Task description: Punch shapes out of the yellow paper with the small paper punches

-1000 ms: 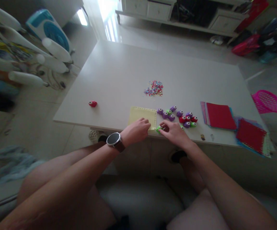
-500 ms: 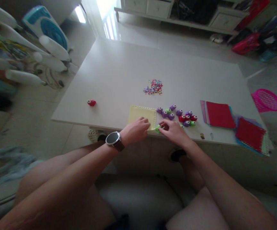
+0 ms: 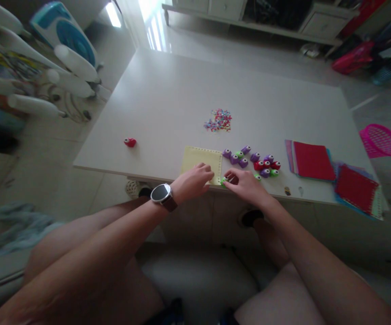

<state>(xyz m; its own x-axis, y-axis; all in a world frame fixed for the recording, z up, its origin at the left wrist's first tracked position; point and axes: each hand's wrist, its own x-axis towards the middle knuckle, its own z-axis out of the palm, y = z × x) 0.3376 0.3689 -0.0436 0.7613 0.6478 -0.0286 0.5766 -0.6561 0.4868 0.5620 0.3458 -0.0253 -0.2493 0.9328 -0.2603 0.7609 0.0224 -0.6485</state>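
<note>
A pale yellow paper sheet lies at the near edge of the white table, with small holes along its top and right edges. My left hand, a watch on its wrist, presses on the sheet's near edge. My right hand grips a small green paper punch at the sheet's near right corner. Just beyond my right hand sits a cluster of several small purple, red and green punches.
A heap of coloured paper bits lies mid-table. A lone red punch sits to the left. Stacks of red and coloured paper lie at the right. A pink basket is on the floor beyond the right edge.
Both hands stay at the sheet's near edge with the green punch. The view has shifted slightly; nothing on the table has visibly moved.
</note>
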